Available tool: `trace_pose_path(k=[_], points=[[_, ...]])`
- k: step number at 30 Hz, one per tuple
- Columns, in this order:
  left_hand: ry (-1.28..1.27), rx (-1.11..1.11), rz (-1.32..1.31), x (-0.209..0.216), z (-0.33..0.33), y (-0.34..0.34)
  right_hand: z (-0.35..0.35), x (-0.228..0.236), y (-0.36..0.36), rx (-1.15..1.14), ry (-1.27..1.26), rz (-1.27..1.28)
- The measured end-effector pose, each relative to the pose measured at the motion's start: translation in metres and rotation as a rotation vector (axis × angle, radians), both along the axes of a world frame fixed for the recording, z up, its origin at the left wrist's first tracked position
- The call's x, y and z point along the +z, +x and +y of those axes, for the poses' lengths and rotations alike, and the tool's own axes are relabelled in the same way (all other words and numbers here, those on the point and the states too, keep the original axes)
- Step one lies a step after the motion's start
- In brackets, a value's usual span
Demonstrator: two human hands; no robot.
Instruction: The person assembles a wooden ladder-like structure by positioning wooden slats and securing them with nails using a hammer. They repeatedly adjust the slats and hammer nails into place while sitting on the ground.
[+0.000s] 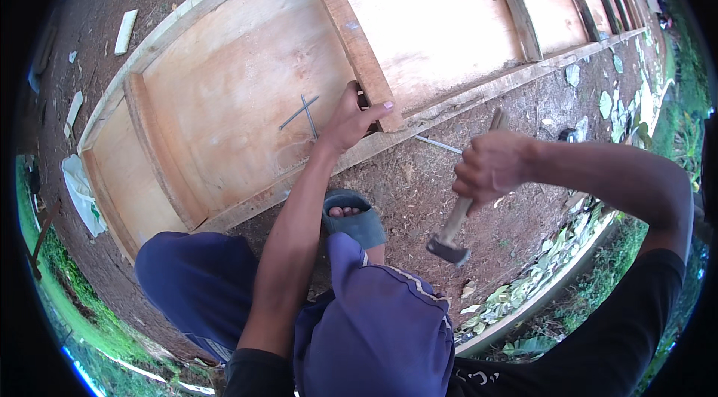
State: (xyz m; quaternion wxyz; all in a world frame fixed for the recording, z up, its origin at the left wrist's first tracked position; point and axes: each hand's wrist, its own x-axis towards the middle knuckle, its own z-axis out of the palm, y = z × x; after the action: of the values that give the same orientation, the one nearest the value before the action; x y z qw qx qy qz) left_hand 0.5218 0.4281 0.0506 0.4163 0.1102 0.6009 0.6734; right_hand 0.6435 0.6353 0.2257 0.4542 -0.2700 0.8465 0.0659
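My left hand (350, 118) is closed round the near end of a wooden crosspiece (344, 19), its thumb on top and its other fingers partly hidden on the left side. This crosspiece meets the near rail (479, 101) of a long wooden frame backed with a plywood panel (247, 45). Just left of that hand, long nails (299, 112) lie crossed on the plywood. My right hand (493, 165) grips a hammer (449, 236) by its wooden handle, the dark head hanging low, apart from the frame. Between the hands, a thin pale rod (438, 144) shows beside the rail.
More crosspieces (512, 4) span the frame toward the far right, and one (161, 146) at the left. My foot in a dark sandal (355, 217) stands on the dirt by the near rail. Leaves (538, 266) line a curb at lower right. Wood scraps (126, 32) lie beyond the frame.
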Motion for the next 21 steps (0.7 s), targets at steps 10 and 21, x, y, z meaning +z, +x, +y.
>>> trace_pose_path(k=[10,21], points=[[0.024,0.004,-0.021,-0.002,0.001,-0.001,0.012,-0.02,0.048,-0.372,0.015,0.085],[-0.082,0.138,-0.149,0.009,0.017,-0.015,-0.06,-0.095,0.115,-1.35,-0.545,0.548]])
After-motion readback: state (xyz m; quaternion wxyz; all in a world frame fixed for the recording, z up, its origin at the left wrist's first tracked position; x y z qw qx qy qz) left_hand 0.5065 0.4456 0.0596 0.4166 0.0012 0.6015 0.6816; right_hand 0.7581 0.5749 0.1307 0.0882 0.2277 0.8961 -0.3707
